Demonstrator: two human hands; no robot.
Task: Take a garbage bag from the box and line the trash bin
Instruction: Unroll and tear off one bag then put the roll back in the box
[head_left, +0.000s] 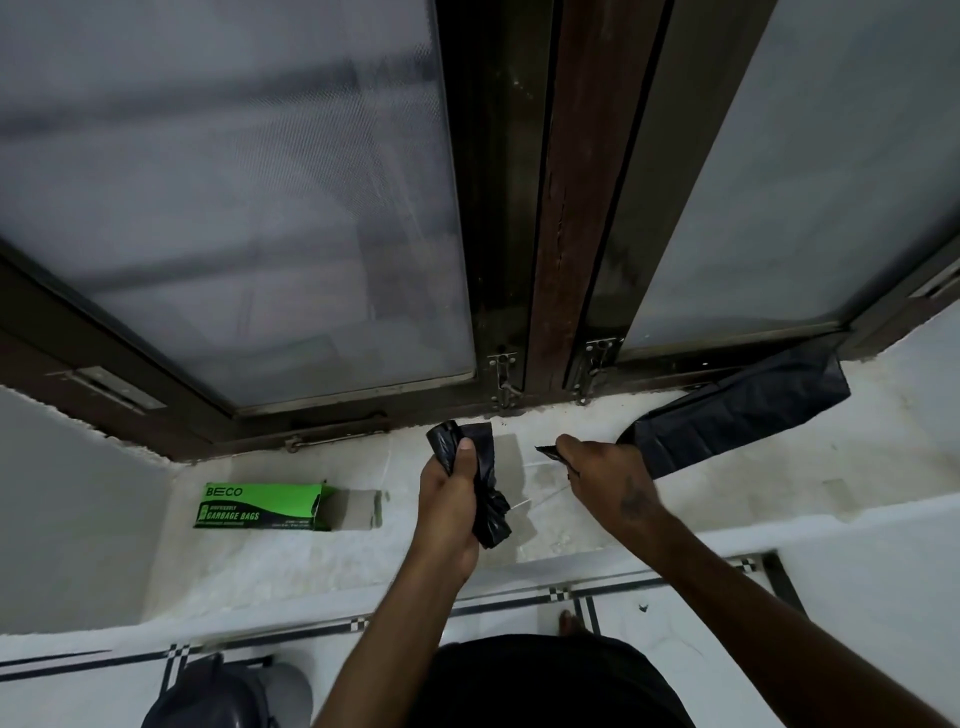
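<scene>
My left hand (451, 506) is closed around a rolled bundle of black garbage bags (480, 483) above the white window ledge (291, 561). My right hand (597, 470) pinches the end of one black garbage bag (737, 410), which stretches flat to the right along the ledge up to the window frame. The two black pieces are apart, with a gap between my hands. The green garbage bag box (262, 506) lies on its side on the ledge at the left, its end flap open. At the bottom left the grey trash bin (228, 696) shows dark plastic around its rim.
A dark wooden window frame (566, 218) with frosted panes and metal latches (503, 378) stands right behind the ledge. Below is a white tiled floor (691, 629) with black stripes. My bare foot (570, 623) and dark shorts show at the bottom.
</scene>
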